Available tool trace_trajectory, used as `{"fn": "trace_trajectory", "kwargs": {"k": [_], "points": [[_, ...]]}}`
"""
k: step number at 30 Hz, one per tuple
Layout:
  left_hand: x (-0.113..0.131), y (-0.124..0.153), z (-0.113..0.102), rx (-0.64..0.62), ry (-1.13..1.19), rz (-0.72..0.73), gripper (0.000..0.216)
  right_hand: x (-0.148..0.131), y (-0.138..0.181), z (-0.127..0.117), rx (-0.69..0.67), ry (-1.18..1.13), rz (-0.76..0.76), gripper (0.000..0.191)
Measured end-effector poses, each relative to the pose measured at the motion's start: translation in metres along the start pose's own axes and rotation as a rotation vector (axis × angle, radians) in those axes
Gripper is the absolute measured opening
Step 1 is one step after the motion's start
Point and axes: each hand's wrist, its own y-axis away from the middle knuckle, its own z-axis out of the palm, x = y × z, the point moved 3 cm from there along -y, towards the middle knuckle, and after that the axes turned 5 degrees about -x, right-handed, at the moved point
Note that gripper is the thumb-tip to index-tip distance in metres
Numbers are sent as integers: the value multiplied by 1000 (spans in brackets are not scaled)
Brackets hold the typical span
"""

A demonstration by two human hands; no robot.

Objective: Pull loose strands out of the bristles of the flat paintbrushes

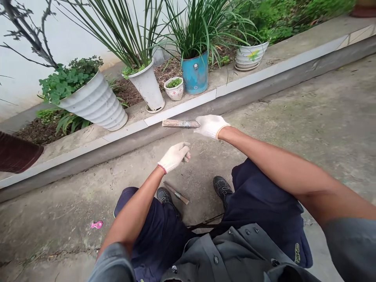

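Observation:
Both my hands wear white work gloves. My right hand (210,125) is closed round one end of a short wooden handle (179,123) with metal wire wound about its middle, held level in the air. Below it my left hand (174,156) is pinched shut on a thin wire (183,138) that runs up to the handle. On the concrete between my shoes lies a small chisel-like tool (177,193).
A raised concrete kerb (188,105) carries potted plants: a leaning white ribbed pot (95,102), a tall white pot (148,86), a small bowl (174,88), a blue pot (195,73) and a white pot (251,55). A pink scrap (96,224) lies on the ground.

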Motion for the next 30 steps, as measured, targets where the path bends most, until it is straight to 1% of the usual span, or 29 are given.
{"fn": "trace_trajectory", "kwargs": {"k": [1,3,6,8,10,11,13,15,17,19,21,23,25,27,30], "points": [[-1,2,1,-23,-21,0,37,4,-2,-1,6,33,33,42],[-2,4,-3,-12,-125,-9,31,10,-3,-1,-20,132,72,37],[2,6,-15,47,-350,13,33,10,0,4,-165,300,71,38],[8,6,-24,54,-518,87,34,5,6,11,-258,379,-16,34],[12,5,-33,57,-654,159,34,-1,15,19,-303,406,-160,27],[13,5,-38,66,-684,166,34,-2,19,23,-322,396,-234,23],[11,3,-47,74,-653,136,34,-3,27,27,-366,324,-352,18],[8,1,-51,45,-548,99,32,-3,33,26,-399,207,-443,15],[6,-1,-49,3,-469,92,27,-2,34,22,-394,84,-479,22],[6,-2,-44,-16,-426,77,25,-2,29,15,-323,6,-446,31],[6,-1,-40,-44,-358,40,31,-1,22,10,-214,-7,-367,37],[8,-1,-37,-80,-286,24,33,0,13,6,-114,1,-251,39],[9,-1,-37,-111,-230,27,31,4,6,4,-41,0,-120,39],[8,-3,-38,-140,-166,29,29,7,1,3,1,6,-18,37],[4,-4,-35,-191,-111,5,26,8,-2,4,15,71,41,31]]}}
